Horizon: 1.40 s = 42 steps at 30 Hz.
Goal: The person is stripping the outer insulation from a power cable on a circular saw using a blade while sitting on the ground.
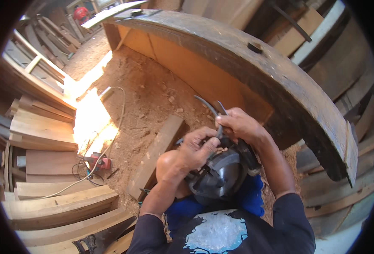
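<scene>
A circular saw (221, 171) with a dark body and a round shiny metal face rests in my lap. My left hand (197, 146) is closed at its far side, thumb and fingers pinched together near a small grey part. What those fingers hold, if anything, is hidden. Beside it, my right hand (240, 123) is closed around a tool with two curved grey arms (207, 103), perhaps pliers. These arms point away from me, and their lower end runs down toward the saw. The saw's black handle (248, 158) lies below my right wrist.
A long wooden workbench (276, 72) stretches ahead and to the right. A wooden board (157, 156) lies on the sawdust-covered floor (149, 93). To the left are stacked planks (60, 203), a red power tool (98, 161) with a cord, and a handsaw (98, 241). A person (81, 14) is far off.
</scene>
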{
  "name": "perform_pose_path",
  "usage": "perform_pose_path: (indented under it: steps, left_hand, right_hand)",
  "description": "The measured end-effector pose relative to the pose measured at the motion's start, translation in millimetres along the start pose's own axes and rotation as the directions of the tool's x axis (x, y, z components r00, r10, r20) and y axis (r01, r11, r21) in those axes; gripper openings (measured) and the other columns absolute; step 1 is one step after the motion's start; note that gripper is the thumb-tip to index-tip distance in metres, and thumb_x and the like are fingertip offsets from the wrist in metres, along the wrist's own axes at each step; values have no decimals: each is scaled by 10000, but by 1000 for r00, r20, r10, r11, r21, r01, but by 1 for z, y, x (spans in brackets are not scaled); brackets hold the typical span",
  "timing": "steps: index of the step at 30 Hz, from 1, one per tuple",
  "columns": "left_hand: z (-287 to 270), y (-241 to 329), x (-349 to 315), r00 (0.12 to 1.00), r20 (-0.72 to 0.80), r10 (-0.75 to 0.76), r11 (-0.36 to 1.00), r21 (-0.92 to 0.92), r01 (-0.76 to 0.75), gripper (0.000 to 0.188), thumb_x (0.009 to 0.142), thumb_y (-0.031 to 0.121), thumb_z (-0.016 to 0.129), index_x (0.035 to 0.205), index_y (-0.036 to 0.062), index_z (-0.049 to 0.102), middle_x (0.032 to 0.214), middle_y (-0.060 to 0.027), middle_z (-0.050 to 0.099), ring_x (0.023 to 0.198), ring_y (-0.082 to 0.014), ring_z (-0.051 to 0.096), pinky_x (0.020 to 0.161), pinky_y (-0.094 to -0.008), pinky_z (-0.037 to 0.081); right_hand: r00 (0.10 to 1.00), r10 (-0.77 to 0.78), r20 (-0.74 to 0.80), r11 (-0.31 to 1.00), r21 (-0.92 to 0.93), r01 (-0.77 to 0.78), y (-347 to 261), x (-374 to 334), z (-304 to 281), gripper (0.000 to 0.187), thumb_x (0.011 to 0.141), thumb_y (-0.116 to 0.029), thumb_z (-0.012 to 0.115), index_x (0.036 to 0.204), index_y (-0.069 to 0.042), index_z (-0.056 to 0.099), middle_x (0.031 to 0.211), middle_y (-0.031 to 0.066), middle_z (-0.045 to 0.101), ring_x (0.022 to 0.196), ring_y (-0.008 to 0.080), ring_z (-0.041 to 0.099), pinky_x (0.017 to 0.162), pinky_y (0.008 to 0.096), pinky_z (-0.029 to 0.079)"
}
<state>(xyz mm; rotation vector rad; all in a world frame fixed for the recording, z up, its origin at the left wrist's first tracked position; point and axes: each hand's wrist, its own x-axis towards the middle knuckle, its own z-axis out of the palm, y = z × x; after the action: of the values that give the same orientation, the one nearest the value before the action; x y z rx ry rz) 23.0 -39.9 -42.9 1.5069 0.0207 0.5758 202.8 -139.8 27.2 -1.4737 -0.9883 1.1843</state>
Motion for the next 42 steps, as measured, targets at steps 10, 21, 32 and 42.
perform_pose_path:
  steps: [10,21,32,42]
  left_hand:
    - [1,5,5,1000,11,8,1000,1,-8,107,993,93,616,1064,20,647,866,4,566,825,-63,525,739,-244,452]
    - [-2,-14,8,986,-166,11,998,-53,-20,96,969,29,633,923,73,561,805,59,515,720,-18,438,631,-204,373]
    - [2,-12,10,984,-142,107,994,-22,-112,96,978,4,612,943,58,541,807,46,523,737,-20,459,642,-206,391]
    - [3,-12,8,986,-120,113,993,-27,-117,34,988,15,590,999,40,570,862,16,608,787,-24,521,693,-210,446]
  right_hand:
    - [989,-48,-137,999,4,49,-6,-16,6,250,998,-231,574,816,-61,565,605,-33,482,470,63,435,435,257,364]
    - [992,-48,-118,962,262,78,1,-83,40,232,1046,-154,506,1192,25,514,777,-4,521,597,59,505,556,238,462]
    - [1000,25,2,996,91,-25,5,-80,54,208,1075,-235,479,1125,-33,489,734,-27,471,547,49,426,515,241,417]
    - [1000,5,30,980,198,-11,5,-76,58,210,1078,-255,479,1074,-46,496,723,-32,468,525,36,417,501,236,416]
